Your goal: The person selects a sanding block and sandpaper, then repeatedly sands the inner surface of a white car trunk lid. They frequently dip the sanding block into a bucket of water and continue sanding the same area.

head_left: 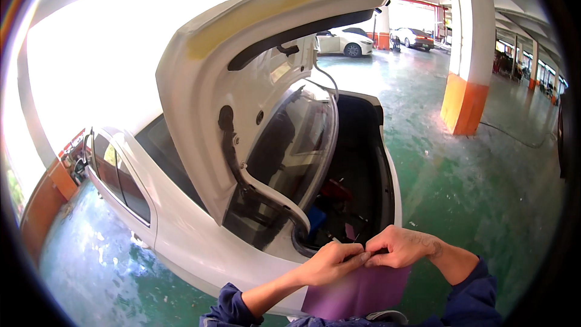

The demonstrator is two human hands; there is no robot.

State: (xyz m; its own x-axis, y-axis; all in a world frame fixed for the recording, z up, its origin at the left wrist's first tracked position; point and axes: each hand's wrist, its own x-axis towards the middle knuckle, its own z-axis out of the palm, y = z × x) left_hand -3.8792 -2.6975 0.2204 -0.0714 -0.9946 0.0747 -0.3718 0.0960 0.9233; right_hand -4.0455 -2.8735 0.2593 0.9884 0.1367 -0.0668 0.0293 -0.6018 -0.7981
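Grasping the purple sheet point(357, 293) by its upper edge, left hand point(331, 264) and right hand point(398, 246) meet at the fingertips; even tension between them should prevent creasing.

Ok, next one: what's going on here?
A person in dark blue sleeves stands at the rear of a white sedan. The left hand and right hand meet at the top edge of a purple sheet, pinching it; whether it touches the car is unclear. The trunk lid is raised, with a yellowish patch on it.
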